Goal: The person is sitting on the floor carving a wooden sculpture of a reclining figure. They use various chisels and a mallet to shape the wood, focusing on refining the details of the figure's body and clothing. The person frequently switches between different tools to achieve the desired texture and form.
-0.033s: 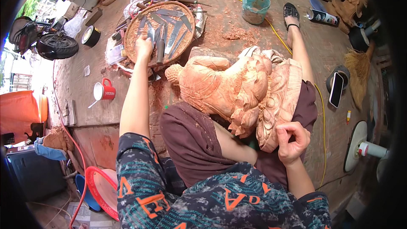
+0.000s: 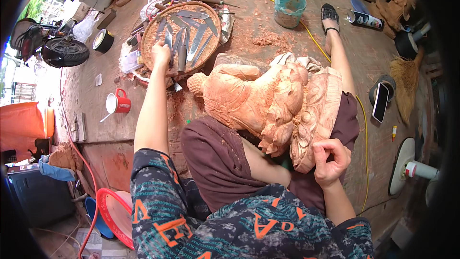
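Observation:
A carved wooden figure (image 2: pixel 254 96) with a knobbly head lies on its side across my lap, its petalled base (image 2: pixel 318 110) toward my right. My left hand (image 2: pixel 161 55) is stretched over a round basket tray (image 2: pixel 145 36). Its fingers are closed around a carving blade (image 2: pixel 168 37), whose metal points away from me; the grip is mostly hidden by the hand. Several flat blades (image 2: pixel 196 38) and a dark-handled tool (image 2: pixel 182 56) lie on the tray. My right hand (image 2: pixel 331 161) rests by the base's near end, fingers curled, nothing visible in them.
A red mug (image 2: pixel 123 101) stands left on the floor. Beyond the figure is a green translucent bucket (image 2: pixel 289 9), with a yellow cable (image 2: pixel 314 41) running past. To the right are a phone (image 2: pixel 380 102), a spray can (image 2: pixel 365 19) and a straw broom (image 2: pixel 405 84). Wood chips litter the floor.
My left hand has shifted very slightly at the tray with the blade, and a chisel-like tip below the tray's edge shows more. My right hand and the carved figure look unchanged.

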The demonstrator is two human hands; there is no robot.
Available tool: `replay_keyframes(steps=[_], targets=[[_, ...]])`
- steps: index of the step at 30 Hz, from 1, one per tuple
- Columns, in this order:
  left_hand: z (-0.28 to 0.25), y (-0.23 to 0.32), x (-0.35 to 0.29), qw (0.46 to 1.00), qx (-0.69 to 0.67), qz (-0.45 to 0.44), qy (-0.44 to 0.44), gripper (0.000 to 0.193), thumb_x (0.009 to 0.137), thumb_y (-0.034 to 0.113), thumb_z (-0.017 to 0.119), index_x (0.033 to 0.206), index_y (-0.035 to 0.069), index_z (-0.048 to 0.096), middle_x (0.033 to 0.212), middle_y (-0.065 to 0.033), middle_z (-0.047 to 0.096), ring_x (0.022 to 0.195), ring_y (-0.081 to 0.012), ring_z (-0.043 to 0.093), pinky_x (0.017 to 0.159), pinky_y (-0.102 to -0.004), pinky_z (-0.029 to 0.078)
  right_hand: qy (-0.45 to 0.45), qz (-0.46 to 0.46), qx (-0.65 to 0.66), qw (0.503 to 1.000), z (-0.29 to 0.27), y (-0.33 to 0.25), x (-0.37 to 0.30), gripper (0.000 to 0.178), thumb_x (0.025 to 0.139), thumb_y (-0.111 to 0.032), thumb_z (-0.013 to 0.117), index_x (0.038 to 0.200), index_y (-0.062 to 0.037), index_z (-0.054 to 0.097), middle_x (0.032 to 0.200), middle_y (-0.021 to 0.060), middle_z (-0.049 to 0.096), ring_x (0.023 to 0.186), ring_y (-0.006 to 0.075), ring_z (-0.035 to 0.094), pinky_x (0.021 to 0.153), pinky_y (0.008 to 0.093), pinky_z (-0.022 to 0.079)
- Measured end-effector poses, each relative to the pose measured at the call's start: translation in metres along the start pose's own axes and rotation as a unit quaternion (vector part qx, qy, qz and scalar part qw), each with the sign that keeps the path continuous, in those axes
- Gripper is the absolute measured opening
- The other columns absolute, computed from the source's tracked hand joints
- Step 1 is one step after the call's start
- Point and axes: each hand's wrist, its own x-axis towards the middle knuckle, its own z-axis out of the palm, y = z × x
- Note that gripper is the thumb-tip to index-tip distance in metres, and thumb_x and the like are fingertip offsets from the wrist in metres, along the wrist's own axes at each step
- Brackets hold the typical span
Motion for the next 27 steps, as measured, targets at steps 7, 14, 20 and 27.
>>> replay_keyframes(steps=[7,14,20,27], targets=[[-0.011,-0.011,0.019,0.98,0.195,0.03,0.041,0.022,0.087,0.017,0.068,0.106,0.007,0.073,0.106,-0.0177,0.073,0.104,-0.0314,0.069,0.092,-0.042,0.051,0.004,-0.015,-0.006,1.0,0.002,0.0,0.005,0.008,0.083,-0.005,0.073,0.078,-0.0038,0.066,0.058,-0.0004,0.058,0.044,0.0077,0.048,0.046,0.0227,0.036],[0.014,0.052,-0.027,0.961,0.178,0.206,-0.051,0.016,0.085,0.018,0.074,0.096,0.007,0.074,0.101,-0.0151,0.072,0.095,-0.0296,0.069,0.086,-0.0408,0.053,0.006,-0.03,-0.013,0.999,0.001,0.0,0.005,0.007,0.082,-0.003,0.073,0.079,-0.0038,0.066,0.059,-0.0012,0.059,0.043,0.0078,0.048,0.046,0.0227,0.037],[0.053,0.071,-0.033,0.924,0.343,0.159,-0.06,0.041,0.078,0.023,0.081,0.113,0.006,0.067,0.107,-0.018,0.071,0.102,-0.0349,0.068,0.088,-0.0433,0.054,-0.003,-0.033,-0.01,0.999,0.001,0.0,0.005,0.007,0.081,-0.003,0.073,0.08,-0.0037,0.066,0.06,-0.001,0.06,0.043,0.0077,0.048,0.046,0.023,0.037],[0.024,0.081,-0.02,0.987,-0.037,-0.018,-0.155,0.019,0.079,0.019,0.076,0.078,0.002,0.067,0.063,-0.0023,0.059,0.052,-0.0132,0.053,0.048,-0.0303,0.042,-0.006,-0.021,0.015,1.0,0.001,0.0,0.005,0.007,0.08,-0.001,0.074,0.081,-0.0035,0.067,0.064,0.0004,0.063,0.045,0.0073,0.048,0.046,0.0225,0.038]])
